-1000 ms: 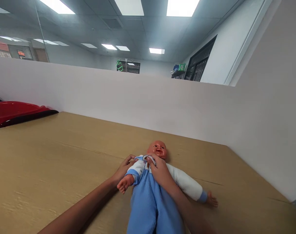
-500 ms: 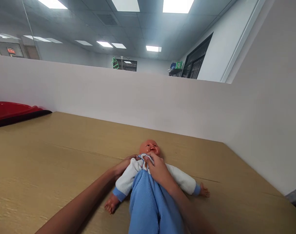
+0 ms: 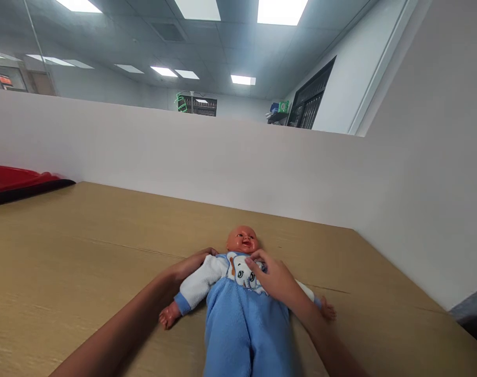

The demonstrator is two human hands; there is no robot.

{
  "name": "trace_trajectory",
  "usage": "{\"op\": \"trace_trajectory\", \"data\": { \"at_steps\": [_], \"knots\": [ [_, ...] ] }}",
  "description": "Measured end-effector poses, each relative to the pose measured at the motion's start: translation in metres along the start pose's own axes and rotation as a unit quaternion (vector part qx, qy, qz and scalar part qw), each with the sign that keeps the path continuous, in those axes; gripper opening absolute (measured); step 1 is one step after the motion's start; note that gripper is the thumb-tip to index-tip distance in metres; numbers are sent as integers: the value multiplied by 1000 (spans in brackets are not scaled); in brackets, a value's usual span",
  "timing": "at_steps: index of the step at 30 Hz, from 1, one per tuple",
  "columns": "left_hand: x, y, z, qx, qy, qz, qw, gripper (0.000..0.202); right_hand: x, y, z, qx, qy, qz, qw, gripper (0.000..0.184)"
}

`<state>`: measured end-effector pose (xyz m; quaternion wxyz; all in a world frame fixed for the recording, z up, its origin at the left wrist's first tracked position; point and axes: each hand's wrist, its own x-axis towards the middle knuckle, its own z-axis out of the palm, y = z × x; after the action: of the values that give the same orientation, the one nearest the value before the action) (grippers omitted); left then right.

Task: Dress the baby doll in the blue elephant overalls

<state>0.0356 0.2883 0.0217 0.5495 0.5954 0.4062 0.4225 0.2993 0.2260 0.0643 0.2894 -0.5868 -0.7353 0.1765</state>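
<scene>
A baby doll (image 3: 243, 239) lies on its back on the wooden table, its arms spread to both sides. It wears a romper (image 3: 232, 309) with blue legs, white sleeves, blue cuffs and an animal face on the chest. My left hand (image 3: 199, 258) is closed at the shoulder of the sleeve on the left, its fingertips partly hidden by the cloth. Over the chest, my right hand (image 3: 275, 273) has thumb and forefinger brought close together at the neckline on the right. My right forearm covers part of the other sleeve.
The tabletop (image 3: 104, 272) meets a low white wall (image 3: 207, 162) behind the doll, with a glass pane above it. A red tub-like object (image 3: 18, 178) with a dark edge stands at the far left. Something grey and dark (image 3: 472, 317) shows beyond the right edge.
My right hand has moved right across the chest, and the printed animal face now shows. The romper's front lies flatter and wider. My left hand has shifted slightly left along the shoulder.
</scene>
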Motion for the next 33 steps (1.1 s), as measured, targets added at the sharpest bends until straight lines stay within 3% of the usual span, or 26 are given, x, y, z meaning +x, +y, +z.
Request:
{"op": "trace_trajectory", "data": {
  "at_steps": [2,4,6,9,11,13,15,17,21,25,28,31,33],
  "knots": [
    [0,11,-11,45,-21,22,999,22,-15,21,-14,10,41,-8,999,45],
    [-2,26,-14,94,-7,59,994,25,-35,51,-31,-23,122,-10,992,50],
    [-8,43,-5,141,24,109,984,26,-58,88,-51,-57,117,-9,992,57],
    [-24,66,40,210,9,191,959,18,-93,142,-77,-45,-30,47,997,81],
    [-33,73,83,345,-29,273,897,11,-109,168,-87,-30,-62,57,996,92],
    [-35,71,125,463,-56,280,839,17,-116,179,-90,-8,-62,49,997,89],
    [-31,63,157,547,-99,253,792,25,-115,174,-92,31,-64,50,996,72],
    [-24,53,173,565,-104,241,782,23,-112,160,-94,83,-86,61,991,55],
    [-16,42,171,555,-112,262,781,13,-111,129,-101,183,-101,82,974,51],
    [-19,40,158,527,-146,310,778,8,-109,119,-96,269,67,103,955,62],
    [-22,40,155,484,-169,347,785,6,-99,117,-78,360,188,138,903,59],
    [-23,39,154,454,-190,382,782,6,-85,108,-53,452,238,151,846,56],
    [-22,38,154,442,-197,405,776,11,-77,99,-35,470,241,135,839,56]
  ]
}}
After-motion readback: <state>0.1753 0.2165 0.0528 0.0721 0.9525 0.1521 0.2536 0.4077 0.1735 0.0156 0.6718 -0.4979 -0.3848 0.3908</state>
